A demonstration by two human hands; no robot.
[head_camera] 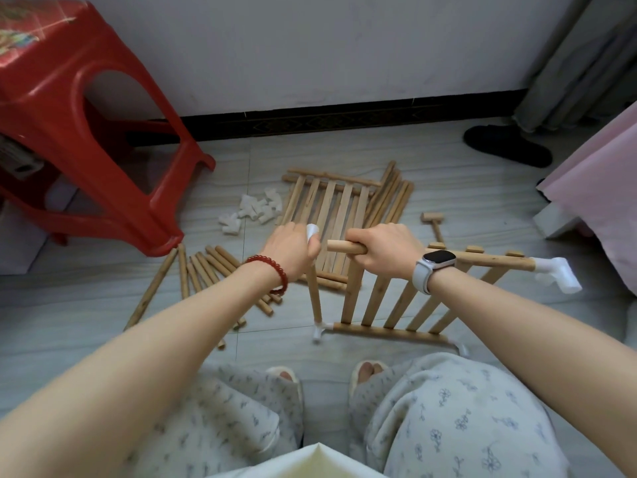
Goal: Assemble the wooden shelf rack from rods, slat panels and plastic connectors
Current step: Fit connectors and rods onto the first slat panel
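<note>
Stool: red plastic stool [86, 132] stands at far left, clear of your work.
Panel in hand: slat panel [396, 301] stands on edge before your knees, top rail running left to right; your right hand [386, 251] wraps that rail near its bare left end.
Spare panel: second slat panel [331, 205] lies flat on the floor beyond your hands.
Rods: loose rods [203, 274] lie scattered left of centre.
Upright rod: rod [314, 298] rises from a bottom corner connector [319, 330]; your left hand [293, 250] pinches a white connector [312, 232] at its top.
Key gap: rail end points left at that connector, just apart, long axis level; the left hand is nearer, and the joint likely closes by sliding the two together.
Connectors: white connectors [251, 210] sit heaped on the floor, in no container.
Mallet: small wooden mallet [435, 224] lies right.
</note>
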